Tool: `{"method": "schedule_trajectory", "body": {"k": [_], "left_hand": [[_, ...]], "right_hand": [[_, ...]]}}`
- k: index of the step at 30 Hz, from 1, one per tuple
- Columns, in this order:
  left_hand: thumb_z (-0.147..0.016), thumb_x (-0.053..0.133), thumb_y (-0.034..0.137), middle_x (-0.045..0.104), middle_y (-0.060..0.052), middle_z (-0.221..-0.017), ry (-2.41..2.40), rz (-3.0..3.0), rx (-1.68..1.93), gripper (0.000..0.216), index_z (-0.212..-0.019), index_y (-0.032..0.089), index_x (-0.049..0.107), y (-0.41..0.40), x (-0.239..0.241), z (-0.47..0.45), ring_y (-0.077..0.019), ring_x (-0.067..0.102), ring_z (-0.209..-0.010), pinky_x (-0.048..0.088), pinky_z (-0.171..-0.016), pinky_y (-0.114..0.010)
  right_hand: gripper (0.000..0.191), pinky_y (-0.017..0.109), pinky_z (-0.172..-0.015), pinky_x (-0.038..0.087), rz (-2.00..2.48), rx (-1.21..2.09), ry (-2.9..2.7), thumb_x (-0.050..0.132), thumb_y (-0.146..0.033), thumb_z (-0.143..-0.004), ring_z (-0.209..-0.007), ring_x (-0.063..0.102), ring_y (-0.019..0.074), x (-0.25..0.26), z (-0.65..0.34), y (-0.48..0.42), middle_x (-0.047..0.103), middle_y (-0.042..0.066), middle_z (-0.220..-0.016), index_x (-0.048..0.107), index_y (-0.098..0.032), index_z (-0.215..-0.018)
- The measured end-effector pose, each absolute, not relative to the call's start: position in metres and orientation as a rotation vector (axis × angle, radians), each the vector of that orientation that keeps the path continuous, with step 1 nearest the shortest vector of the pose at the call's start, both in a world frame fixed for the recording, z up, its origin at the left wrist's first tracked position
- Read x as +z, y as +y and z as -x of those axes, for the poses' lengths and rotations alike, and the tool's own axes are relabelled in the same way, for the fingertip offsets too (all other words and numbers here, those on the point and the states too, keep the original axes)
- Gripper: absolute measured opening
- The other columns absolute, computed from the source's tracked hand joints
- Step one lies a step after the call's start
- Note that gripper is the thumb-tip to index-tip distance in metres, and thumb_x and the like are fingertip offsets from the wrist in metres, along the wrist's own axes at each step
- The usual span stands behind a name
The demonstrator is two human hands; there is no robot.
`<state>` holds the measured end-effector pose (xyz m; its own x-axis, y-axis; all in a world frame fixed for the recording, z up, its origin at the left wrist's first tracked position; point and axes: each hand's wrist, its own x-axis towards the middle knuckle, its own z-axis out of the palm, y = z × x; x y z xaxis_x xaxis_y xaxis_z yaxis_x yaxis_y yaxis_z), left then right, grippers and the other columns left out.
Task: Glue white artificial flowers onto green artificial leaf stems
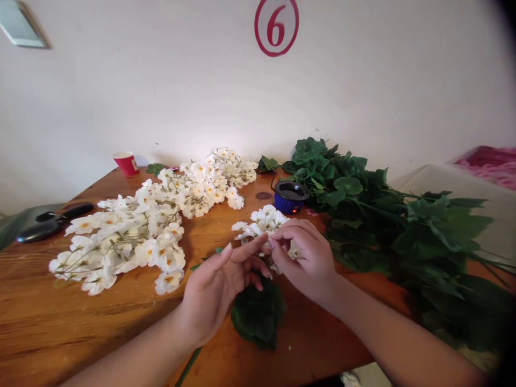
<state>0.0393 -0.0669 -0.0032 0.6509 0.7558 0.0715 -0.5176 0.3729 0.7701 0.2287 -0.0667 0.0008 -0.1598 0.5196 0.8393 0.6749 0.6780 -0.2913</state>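
Observation:
My left hand (220,285) is turned palm up, thumb and index finger stretched out and the other fingers loosely bent. Nothing shows in its palm. My right hand (304,258) is closed in a pinch at the tip of the left index finger; what it pinches, if anything, is too small to make out. Behind and partly under the hands lies a cluster of white artificial flowers (264,217). A dark green artificial leaf (260,314) sits below the fingers, and a green stem (188,368) runs out from under the left wrist.
A blue pot with a black rim and a red light (291,198) stands beyond the right hand. White flower sprays (133,236) cover the table's left, near a black-handled tool (52,221) and red paper cup (126,164). Green leaf stems (363,215) pile up on the right.

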Motion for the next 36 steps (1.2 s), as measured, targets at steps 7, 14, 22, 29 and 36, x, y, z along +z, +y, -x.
{"method": "schedule_trajectory", "body": {"k": [7, 14, 22, 29, 36], "left_hand": [[-0.093, 0.036, 0.051, 0.063, -0.016, -0.106, 0.334, -0.868, 0.809, 0.061, -0.131, 0.01, 0.062, -0.0673, -0.0036, -0.0394, -0.0266, 0.05, -0.095, 0.037, -0.081, -0.039], [-0.094, 0.034, 0.05, 0.061, -0.017, -0.111, 0.354, -0.891, 0.823, 0.061, -0.132, 0.011, 0.061, -0.0669, -0.0058, -0.0389, -0.0267, 0.05, -0.096, 0.037, -0.081, -0.04], [-0.094, 0.035, 0.05, 0.06, -0.016, -0.114, 0.334, -0.868, 0.828, 0.06, -0.131, 0.01, 0.061, -0.0659, -0.0047, -0.04, -0.0265, 0.051, -0.094, 0.038, -0.078, -0.038], [-0.095, 0.035, 0.047, 0.064, -0.016, -0.107, 0.306, -0.919, 0.815, 0.058, -0.131, 0.011, 0.061, -0.0674, -0.0056, -0.0388, -0.0264, 0.05, -0.095, 0.037, -0.081, -0.038], [-0.094, 0.043, 0.042, 0.062, -0.016, -0.108, 0.316, -0.962, 0.857, 0.048, -0.122, 0.012, 0.068, -0.0704, -0.0055, -0.0409, -0.0257, 0.05, -0.095, 0.038, -0.078, -0.036]], "right_hand": [[0.018, 0.035, -0.071, 0.046, 0.947, -0.198, -1.842, 0.058, -0.006, -0.077, -0.07, 0.058, 0.0161, 0.0043, -0.2276, -0.0674, 0.061, -0.001, -0.074, 0.052, -0.022, -0.082], [0.018, 0.036, -0.07, 0.046, 0.926, -0.196, -1.845, 0.056, -0.007, -0.078, -0.072, 0.058, 0.0175, 0.0047, -0.2265, -0.0688, 0.06, 0.0, -0.074, 0.05, -0.023, -0.082], [0.019, 0.036, -0.071, 0.047, 0.886, -0.112, -1.84, 0.057, -0.005, -0.077, -0.074, 0.058, 0.0182, 0.0034, -0.2277, -0.0712, 0.059, 0.001, -0.075, 0.051, -0.023, -0.082], [0.016, 0.036, -0.072, 0.049, 0.892, -0.002, -1.832, 0.061, -0.01, -0.082, -0.073, 0.059, 0.0168, 0.0024, -0.2273, -0.0699, 0.063, 0.002, -0.083, 0.058, -0.023, -0.091], [0.016, 0.037, -0.073, 0.05, 0.914, -0.022, -1.881, 0.064, -0.014, -0.081, -0.073, 0.059, 0.0172, 0.0034, -0.2275, -0.0731, 0.066, 0.003, -0.085, 0.063, -0.023, -0.095]]}}
